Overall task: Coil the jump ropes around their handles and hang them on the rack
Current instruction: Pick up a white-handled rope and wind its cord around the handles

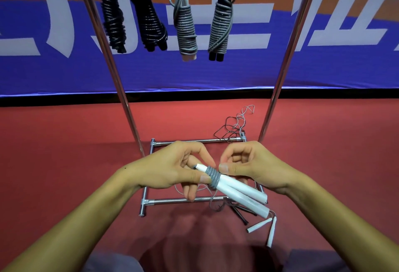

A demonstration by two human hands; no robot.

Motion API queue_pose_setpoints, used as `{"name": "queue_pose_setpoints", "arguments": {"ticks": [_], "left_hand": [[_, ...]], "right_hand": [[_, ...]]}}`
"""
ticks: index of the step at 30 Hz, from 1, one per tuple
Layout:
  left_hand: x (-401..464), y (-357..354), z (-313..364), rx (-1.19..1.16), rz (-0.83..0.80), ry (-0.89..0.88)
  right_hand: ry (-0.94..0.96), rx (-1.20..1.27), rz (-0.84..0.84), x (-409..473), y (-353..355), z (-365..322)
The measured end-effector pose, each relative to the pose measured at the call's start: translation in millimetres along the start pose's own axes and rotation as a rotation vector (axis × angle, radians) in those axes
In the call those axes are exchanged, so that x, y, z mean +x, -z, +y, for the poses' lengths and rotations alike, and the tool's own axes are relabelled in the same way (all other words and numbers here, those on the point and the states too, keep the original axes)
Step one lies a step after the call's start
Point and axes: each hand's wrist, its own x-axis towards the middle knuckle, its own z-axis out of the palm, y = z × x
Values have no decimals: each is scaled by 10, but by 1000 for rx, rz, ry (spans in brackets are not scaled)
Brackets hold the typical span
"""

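Holding a pair of white handles [237,189] side by side, your left hand [179,168] grips their narrow ends, thumb pressed just below a short band of grey rope coils [212,176] wound round both of them. Your right hand [252,163] sits close against the coils from the other side, fingers curled and its thumb tip touching the wrapped rope; whether it pinches a strand there you cannot tell from this view. The handles slant down toward your right, their broad ends free in the air above the rack's base frame [185,201]. On the red floor [64,153] beneath and beyond lie loose ropes: thin white handles [262,224] near your right forearm, thin black handles [243,214] just beside them, and a tangle of dark and pale cord [235,127] behind the far bar of the base. Up on the rack four finished bundles hang in a row: two black ones [131,14] at the left, then a grey-wrapped one with pale handles [185,27], then a grey-wrapped one with black handles [220,27]. A blue banner [216,73] runs behind the rack.
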Motion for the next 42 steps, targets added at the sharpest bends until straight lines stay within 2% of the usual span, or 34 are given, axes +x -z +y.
{"name": "queue_pose_setpoints", "arguments": {"ticks": [9,15,19,24,30,32,37,42], "left_hand": [[-52,12,53,-78,-8,-106],[-43,12,48,-136,45,-150],[-47,6,81,-175,55,-201],[-36,22,100,-207,202,-223],[40,1,73,-233,461,-239],[60,-22,81,-218,485,-231],[126,-105,47,-187,501,-220],[149,-131,8,-132,515,-241]], "right_hand": [[12,262,-12,-23,-86,19],[98,195,57,32,-107,61],[152,280,114,48,-153,71],[280,292,241,86,-294,132],[320,206,271,96,-345,128],[332,223,276,89,-414,126],[237,352,414,143,-540,224],[207,398,428,136,-614,173]]}}
